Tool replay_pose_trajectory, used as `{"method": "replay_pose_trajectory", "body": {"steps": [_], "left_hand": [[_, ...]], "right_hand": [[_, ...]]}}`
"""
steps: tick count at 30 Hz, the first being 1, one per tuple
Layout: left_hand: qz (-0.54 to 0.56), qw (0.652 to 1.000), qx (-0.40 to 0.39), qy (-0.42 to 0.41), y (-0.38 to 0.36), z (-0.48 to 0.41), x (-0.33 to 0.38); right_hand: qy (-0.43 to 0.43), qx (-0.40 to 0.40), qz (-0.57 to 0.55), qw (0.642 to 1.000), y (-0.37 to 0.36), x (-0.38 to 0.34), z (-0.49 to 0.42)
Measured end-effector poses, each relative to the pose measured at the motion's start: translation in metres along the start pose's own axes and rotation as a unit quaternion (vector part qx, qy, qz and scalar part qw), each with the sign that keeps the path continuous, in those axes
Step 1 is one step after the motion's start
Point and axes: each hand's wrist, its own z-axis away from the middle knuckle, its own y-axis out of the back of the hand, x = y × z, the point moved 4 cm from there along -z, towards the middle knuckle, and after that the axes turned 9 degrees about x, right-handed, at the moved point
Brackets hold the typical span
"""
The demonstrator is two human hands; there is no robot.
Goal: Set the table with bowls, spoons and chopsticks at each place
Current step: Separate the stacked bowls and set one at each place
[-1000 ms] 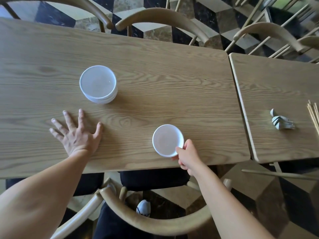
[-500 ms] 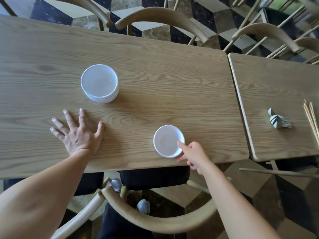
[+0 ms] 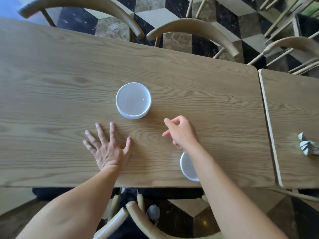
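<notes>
A long pale oak-grain wooden counter (image 3: 51,87) spans the view, with curved light-wood chair backs (image 3: 193,26) along its far edge and a black, white and tan marble-pattern floor (image 3: 155,12) beyond. The left hand (image 3: 107,147) lies flat on the counter, palm down, its fingers (image 3: 100,131) spread wide and holding nothing. Just beyond it and a little to the right stands a stack of round white bowls (image 3: 133,100), upright, apart from both hands. The right hand (image 3: 183,133) hangs above the wood to the right of the stack, near it but not touching; its fingers (image 3: 168,121) are loosely curled, forefinger and thumb extended toward the stack, and they hold nothing. Under the right forearm, close to the near edge of the counter, sits a single round white bowl (image 3: 187,167), upright and partly hidden by the arm. Farther right a narrow gap separates a second wooden counter (image 3: 293,94) of the same grain. On it, near the right border of the view, lies a small cluster of white ceramic spoons with dark stripes (image 3: 308,147), partly cut off. At the bottom, another curved chair back (image 3: 148,225) sits below the near edge.
</notes>
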Motion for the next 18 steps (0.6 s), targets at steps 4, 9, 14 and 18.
{"method": "replay_pose_trajectory", "body": {"steps": [4, 9, 14, 18], "left_hand": [[0.007, 1.0, -0.001, 0.001, -0.006, -0.004, -0.002], [0.005, 1.0, -0.006, 0.0, -0.009, -0.005, -0.003], [0.001, 1.0, -0.002, 0.0, -0.014, -0.005, -0.003], [-0.002, 1.0, -0.004, 0.002, -0.014, -0.004, -0.003]], "right_hand": [[0.0, -0.023, -0.004, 1.0, -0.034, -0.04, -0.014], [0.031, 0.006, 0.068, 0.997, -0.059, -0.063, -0.034], [0.045, 0.014, 0.11, 0.993, -0.069, -0.063, -0.05], [0.061, 0.002, 0.113, 0.992, -0.07, -0.063, -0.049]]}}
